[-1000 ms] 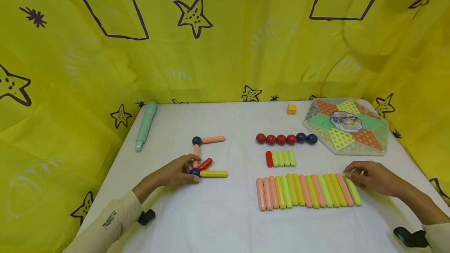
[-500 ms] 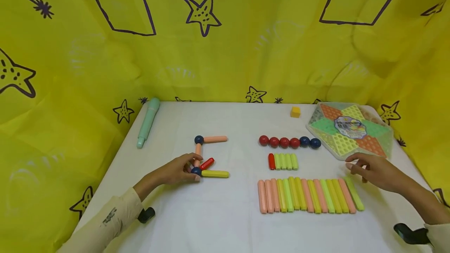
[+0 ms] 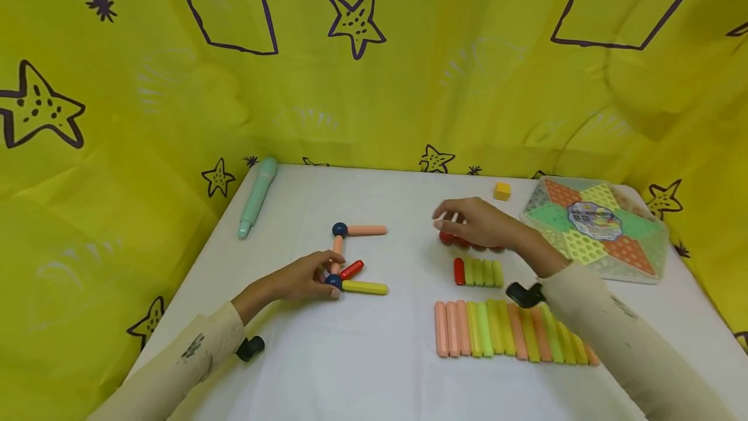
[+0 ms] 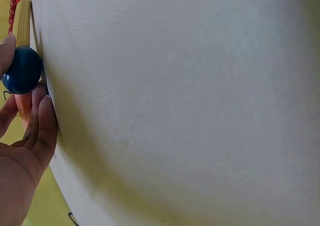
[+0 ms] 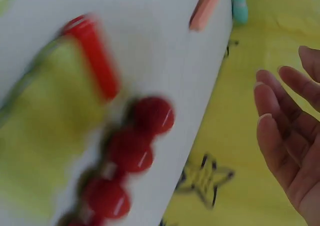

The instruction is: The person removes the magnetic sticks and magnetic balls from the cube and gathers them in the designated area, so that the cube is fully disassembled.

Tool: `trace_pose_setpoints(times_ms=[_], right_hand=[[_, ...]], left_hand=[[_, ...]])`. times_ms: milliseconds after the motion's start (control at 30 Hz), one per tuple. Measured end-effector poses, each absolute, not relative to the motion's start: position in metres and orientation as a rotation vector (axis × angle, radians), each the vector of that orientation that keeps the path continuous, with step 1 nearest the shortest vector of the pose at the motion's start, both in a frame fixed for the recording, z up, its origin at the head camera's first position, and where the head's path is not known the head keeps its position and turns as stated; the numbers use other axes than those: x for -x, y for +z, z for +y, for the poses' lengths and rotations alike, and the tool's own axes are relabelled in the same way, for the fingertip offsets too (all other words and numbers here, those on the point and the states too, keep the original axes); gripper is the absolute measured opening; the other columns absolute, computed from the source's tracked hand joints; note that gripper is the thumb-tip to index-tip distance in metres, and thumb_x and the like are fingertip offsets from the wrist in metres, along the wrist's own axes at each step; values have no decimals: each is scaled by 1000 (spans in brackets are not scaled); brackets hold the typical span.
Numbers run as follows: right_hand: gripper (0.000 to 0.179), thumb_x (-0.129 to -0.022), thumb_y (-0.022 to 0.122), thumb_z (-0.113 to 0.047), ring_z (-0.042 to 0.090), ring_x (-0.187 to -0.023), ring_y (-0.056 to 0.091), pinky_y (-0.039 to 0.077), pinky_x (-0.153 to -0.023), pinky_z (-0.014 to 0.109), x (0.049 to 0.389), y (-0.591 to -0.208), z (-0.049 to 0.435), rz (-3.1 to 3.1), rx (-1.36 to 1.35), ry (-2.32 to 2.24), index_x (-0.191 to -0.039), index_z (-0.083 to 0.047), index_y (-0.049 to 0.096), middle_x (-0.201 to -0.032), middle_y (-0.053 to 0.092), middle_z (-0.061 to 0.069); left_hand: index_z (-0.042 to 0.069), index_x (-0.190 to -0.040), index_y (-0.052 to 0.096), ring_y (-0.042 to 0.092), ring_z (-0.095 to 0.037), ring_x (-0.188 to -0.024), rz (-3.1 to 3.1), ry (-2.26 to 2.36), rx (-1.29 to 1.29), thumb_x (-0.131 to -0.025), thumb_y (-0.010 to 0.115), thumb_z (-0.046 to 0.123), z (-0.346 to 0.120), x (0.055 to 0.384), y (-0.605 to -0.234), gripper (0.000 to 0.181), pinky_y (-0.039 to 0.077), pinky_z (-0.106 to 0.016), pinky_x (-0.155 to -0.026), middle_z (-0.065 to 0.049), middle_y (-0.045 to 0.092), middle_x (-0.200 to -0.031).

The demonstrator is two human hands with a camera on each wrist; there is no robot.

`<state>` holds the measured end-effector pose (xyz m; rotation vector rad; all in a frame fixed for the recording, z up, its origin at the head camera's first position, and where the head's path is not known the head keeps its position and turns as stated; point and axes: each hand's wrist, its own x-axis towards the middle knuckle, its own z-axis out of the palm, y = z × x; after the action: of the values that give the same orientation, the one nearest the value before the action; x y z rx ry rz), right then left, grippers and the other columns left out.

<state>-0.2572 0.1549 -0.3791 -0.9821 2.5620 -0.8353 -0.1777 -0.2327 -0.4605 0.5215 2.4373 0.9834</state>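
On the left of the table, my left hand pinches the dark blue ball at the lower corner of a small stick-and-ball build. From that ball run a yellow stick, a short red stick and a pink stick partly behind my fingers. A second blue ball joins another pink stick. In the left wrist view, my thumb lies against the blue ball. My right hand, holding nothing, hovers over the row of red balls, fingers loosely bent, hiding the blue balls there.
Short green sticks and a red one lie in a row below the balls. Long sticks line the front, partly under my right forearm. A hexagonal game box, a yellow cube and a mint-green tube lie farther back.
My right hand has left the green stick at the right end of the long row and moved left and back, above the red balls. My left hand keeps its hold on the blue ball.
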Motion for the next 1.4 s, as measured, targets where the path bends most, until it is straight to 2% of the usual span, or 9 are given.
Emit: trace_pose_setpoints(times_ms=[133,233,467,733,967,1200,1400], right_hand=[[25,-103,59,-29,21,-95,68,56,-83,37,281,-389,92,2531,1081,-733,-118,-11,69,-111,72,9],[26,-102,60,-28,23,-101,68,55,-87,39,294,-403,56,2516,1128,-638,-119,-10,68,-114,71,10],[36,-98,66,-31,25,-109,62,52,-95,41,307,-439,10,2490,1126,-571,-125,-7,65,-120,67,12],[26,-97,69,-20,16,-86,60,50,-79,30,312,-451,-7,2481,1197,-562,-120,-9,67,-99,69,4],[24,-101,63,-20,18,-92,60,50,-87,36,312,-448,-9,2476,1235,-582,-120,-6,68,-107,70,7],[23,-103,57,-16,22,-109,61,49,-99,42,315,-452,-11,2490,1261,-554,-121,-10,69,-121,68,8],[26,-106,52,-18,23,-109,61,49,-100,42,318,-450,-11,2454,1219,-606,-126,-11,66,-124,67,10]], left_hand=[[12,-141,50,57,-17,-92,2430,1004,-515,-87,80,29,-230,179,-462,64,51,-29,-82,-5,58,-113],[13,-140,50,57,-17,-92,2421,1002,-516,-87,80,30,-228,180,-464,64,50,-28,-83,-5,57,-113],[15,-140,50,57,-16,-92,2416,986,-524,-86,81,31,-221,182,-466,64,50,-26,-83,-2,57,-112],[15,-140,50,57,-16,-91,2411,1007,-526,-87,80,31,-219,180,-463,63,50,-26,-82,-3,55,-111],[15,-140,50,57,-16,-90,2433,988,-532,-87,81,31,-223,180,-461,64,50,-27,-82,-2,56,-109],[13,-139,50,56,-15,-89,2440,986,-524,-86,81,29,-226,180,-460,63,50,-26,-81,-3,56,-108],[13,-139,50,57,-16,-89,2440,994,-491,-86,82,27,-230,178,-458,63,50,-25,-82,-3,56,-110]])
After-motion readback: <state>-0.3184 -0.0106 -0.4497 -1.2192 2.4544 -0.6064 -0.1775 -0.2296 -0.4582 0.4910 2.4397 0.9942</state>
